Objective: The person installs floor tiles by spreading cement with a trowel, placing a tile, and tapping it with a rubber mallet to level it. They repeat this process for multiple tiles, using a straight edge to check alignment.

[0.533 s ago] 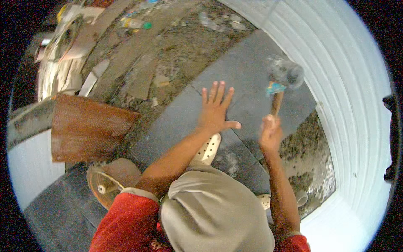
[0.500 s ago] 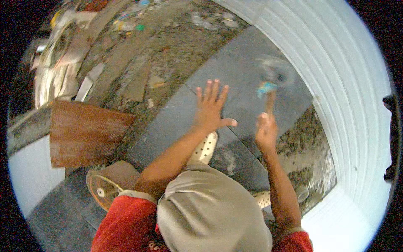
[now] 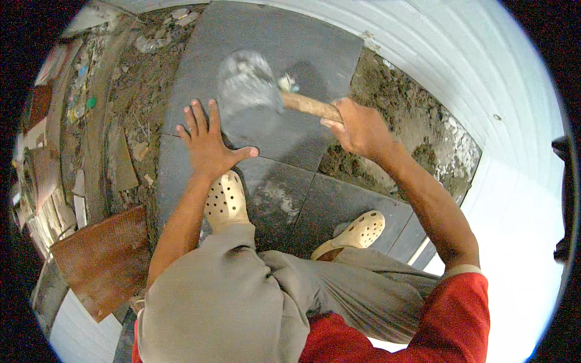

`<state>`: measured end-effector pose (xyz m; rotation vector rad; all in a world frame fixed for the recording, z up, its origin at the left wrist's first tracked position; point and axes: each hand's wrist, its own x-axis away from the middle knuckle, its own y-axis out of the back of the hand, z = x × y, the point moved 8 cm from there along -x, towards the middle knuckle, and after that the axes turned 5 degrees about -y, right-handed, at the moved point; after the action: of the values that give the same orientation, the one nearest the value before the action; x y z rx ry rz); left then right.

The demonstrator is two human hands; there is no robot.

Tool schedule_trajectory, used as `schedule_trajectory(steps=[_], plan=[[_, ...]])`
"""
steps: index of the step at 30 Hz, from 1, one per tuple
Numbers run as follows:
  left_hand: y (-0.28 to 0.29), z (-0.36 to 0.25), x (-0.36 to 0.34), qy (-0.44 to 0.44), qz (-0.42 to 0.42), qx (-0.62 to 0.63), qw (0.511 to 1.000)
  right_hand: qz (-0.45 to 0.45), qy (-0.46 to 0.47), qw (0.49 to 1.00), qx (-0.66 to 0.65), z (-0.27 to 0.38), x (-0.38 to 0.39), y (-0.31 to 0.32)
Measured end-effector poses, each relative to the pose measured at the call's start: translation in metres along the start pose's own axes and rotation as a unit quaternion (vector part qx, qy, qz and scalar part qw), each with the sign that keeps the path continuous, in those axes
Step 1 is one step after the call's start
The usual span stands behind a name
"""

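Mallet (image 3: 249, 91) swung down over tile (image 3: 315, 54); right hand (image 3: 358, 128) grips handle, left hand (image 3: 209, 142) flat, splayed

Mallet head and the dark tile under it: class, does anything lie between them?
Nothing visible does. The blurred mallet head is over bare dark tile. The left hand is pressed flat on the tile just beside and below the head, not under it. The right hand grips the wooden handle.
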<state>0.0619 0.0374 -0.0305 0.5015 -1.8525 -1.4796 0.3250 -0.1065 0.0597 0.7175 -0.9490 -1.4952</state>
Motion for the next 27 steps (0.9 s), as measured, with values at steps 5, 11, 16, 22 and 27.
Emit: schedule_trajectory(steps=[5,11,16,22,27], plan=[[0.012,-0.004,0.006,-0.036,-0.116,0.044,0.992,0.065,0.002,0.996,0.058,-0.026,0.019,-0.018],[-0.001,0.003,-0.003,-0.025,-0.101,-0.080,0.991,-0.030,0.183,0.983,-0.006,0.001,0.039,-0.005],[0.011,-0.005,0.003,-0.022,-0.075,0.044,0.996,0.091,-0.087,0.990,0.070,-0.048,0.035,-0.021],[0.023,-0.013,0.004,-0.014,-0.056,0.010,0.998,0.010,-0.038,0.999,-0.022,-0.035,0.046,-0.032],[0.027,-0.015,0.006,-0.018,-0.066,0.007,0.998,0.014,-0.147,0.977,-0.157,-0.037,0.032,-0.034]])
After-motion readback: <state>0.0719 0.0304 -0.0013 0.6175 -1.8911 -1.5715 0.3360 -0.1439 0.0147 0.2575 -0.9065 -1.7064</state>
